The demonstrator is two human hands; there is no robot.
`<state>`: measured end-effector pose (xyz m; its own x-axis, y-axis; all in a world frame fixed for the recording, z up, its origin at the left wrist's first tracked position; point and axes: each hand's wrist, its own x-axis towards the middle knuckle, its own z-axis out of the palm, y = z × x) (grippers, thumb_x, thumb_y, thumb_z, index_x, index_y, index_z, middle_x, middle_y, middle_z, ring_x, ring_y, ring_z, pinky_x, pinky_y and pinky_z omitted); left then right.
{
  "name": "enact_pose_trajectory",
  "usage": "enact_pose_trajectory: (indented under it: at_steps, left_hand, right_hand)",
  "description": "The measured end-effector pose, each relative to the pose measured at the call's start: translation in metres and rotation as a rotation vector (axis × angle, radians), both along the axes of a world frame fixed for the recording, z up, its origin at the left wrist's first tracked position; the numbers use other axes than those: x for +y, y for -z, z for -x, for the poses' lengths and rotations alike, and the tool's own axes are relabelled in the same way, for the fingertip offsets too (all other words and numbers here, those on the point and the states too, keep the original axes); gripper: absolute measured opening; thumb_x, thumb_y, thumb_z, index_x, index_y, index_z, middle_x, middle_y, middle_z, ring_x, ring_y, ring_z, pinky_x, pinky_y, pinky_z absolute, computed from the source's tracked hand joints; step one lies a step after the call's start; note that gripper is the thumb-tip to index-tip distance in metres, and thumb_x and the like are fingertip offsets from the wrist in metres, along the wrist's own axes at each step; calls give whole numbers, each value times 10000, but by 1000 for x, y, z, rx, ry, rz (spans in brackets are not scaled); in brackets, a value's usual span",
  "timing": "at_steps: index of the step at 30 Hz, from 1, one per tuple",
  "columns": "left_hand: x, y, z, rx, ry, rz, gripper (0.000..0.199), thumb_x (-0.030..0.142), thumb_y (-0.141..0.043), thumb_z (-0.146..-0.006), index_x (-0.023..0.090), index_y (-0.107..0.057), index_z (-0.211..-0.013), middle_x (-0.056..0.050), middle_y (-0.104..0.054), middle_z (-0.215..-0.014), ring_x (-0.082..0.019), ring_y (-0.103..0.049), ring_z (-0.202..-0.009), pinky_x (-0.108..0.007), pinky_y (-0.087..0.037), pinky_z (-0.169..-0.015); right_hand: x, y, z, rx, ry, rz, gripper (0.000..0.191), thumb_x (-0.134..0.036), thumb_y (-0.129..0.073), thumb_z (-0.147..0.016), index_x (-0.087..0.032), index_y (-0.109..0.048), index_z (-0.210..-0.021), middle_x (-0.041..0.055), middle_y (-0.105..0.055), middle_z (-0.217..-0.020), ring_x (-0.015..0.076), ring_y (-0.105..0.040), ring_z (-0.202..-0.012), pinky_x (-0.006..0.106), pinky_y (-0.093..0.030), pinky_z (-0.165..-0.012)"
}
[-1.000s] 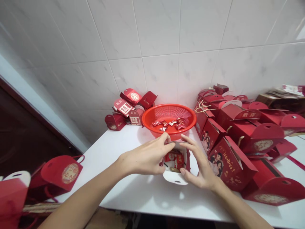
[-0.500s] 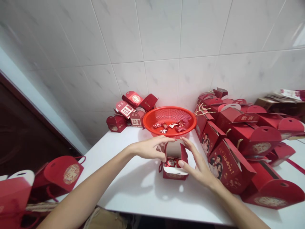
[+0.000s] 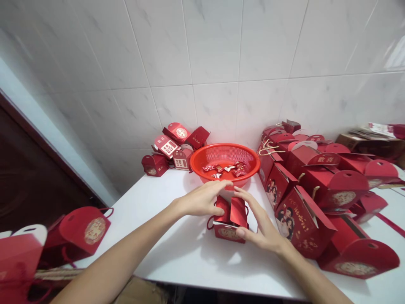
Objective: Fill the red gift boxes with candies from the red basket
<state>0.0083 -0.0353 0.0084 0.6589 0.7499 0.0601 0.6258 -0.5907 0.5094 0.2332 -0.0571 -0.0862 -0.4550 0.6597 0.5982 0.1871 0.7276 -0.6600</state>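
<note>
One small red gift box (image 3: pixel 230 233) is framed by two hands on a white tabletop (image 3: pixel 177 253).
Its flaps are touched by the left hand (image 3: pixel 202 200), fingers parted, and right hand (image 3: pixel 265 231), fingers wide; beyond, several wrapped candies (image 3: pixel 229 167) are held in one red colander (image 3: pixel 225 147).

Pale wall tiles (image 3: pixel 215 42) with faint grey veining and thin joints rise behind the white counter (image 3: pixel 161 190), catching a bright glare at the upper right. At the left, a dark brown door (image 3: pixel 31 169) lies beside a pale trim (image 3: pixel 57 137) that slants across the view. At the far right, flat sheets (image 3: pixel 363 133) lie on a brown carton (image 3: pixel 360 145), a red-and-white one on top. Brown cardboard (image 3: pixel 139 291) shows below the counter's front edge, partly cut off.
</note>
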Motion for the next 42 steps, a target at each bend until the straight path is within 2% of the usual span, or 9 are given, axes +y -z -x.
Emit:
enact_pose_trajectory:
  at_steps: [4, 9, 13, 16, 24, 29, 33, 38, 42]
  left_hand:
    - [4, -1, 2, 69, 33, -9, 264, 324, -642, -887, 182, -697, -1102, -90, -675, -1088, -262, -602, -1058, -384, -449, -963]
    - [8, 0, 4, 17, 66, 101, 320, 353, -465, -997, 168, -723, -1038, -93, -664, -1146, -249, -572, -1140, -351, -425, -989]
    - [10, 4, 6, 35, 9, 227, 368, 407, -681, -859, 175, -655, -1144, -91, -639, -1217, -253, -586, -1109, -343, -441, -943]
    - [12, 7, 6, 47, -17, 308, 392, 363, -709, -825, 185, -604, -1159, -81, -625, -1237, -244, -567, -1107, -338, -428, -933]
    - [20, 19, 7, -43, -19, 439, 413, 413, -746, -766, 202, -533, -1050, -9, -573, -1012, -152, -508, -787, -262, -411, -702]
    - [16, 18, 2, 4, -76, 385, 466, 511, -763, -713, 213, -495, -951, 10, -549, -921, -145, -490, -704, -255, -378, -632]
    - [7, 9, -3, 72, -56, 286, 435, 532, -731, -740, 207, -487, -896, 20, -527, -828, -154, -484, -708, -255, -354, -622]
    - [5, 6, -3, 84, -5, 282, 481, 613, -711, -751, 199, -472, -808, 30, -502, -735, -139, -449, -648, -249, -322, -566]
    - [15, 10, 3, -175, 111, 527, 576, 745, -622, -777, 181, -504, -764, 10, -542, -730, -146, -525, -685, -269, -440, -658]
  right_hand:
    - [2, 4, 6, 107, 116, 57, 367, -379, -512, -1007, -249, -428, -1340, 125, -628, -1291, 243, -604, -1238, 439, -495, -1063]
    - [5, 10, 9, 101, 202, 78, 362, -352, -554, -983, -235, -436, -1304, 128, -628, -1277, 249, -620, -1205, 449, -518, -1034]
    - [5, 12, 9, 42, 251, 136, 359, -391, -555, -967, -218, -477, -1271, 136, -613, -1296, 265, -614, -1204, 464, -520, -1025]
    - [7, 12, 9, 32, 269, 151, 379, -417, -556, -960, -208, -481, -1267, 140, -612, -1298, 268, -613, -1204, 455, -524, -1017]
    - [-16, 13, 13, -55, 425, 15, 604, -516, -582, -917, -191, -397, -1390, 172, -564, -1350, 321, -590, -1230, 500, -533, -993]
    - [-56, 30, 37, -94, 623, -115, 860, -492, -688, -831, -172, -259, -1504, 213, -440, -1475, 388, -464, -1366, 561, -481, -1058]
    - [-64, 38, 56, -90, 745, -91, 908, -452, -707, -810, -168, -224, -1523, 241, -367, -1512, 420, -451, -1369, 563, -527, -996]
    - [-65, 22, 57, -78, 741, -10, 869, -298, -723, -742, -194, -283, -1484, 203, -495, -1356, 365, -619, -1168, 476, -608, -857]
    - [-87, -12, 37, -11, 611, -54, 859, -262, -701, -736, -192, -292, -1488, 141, -571, -1243, 290, -652, -1089, 385, -605, -864]
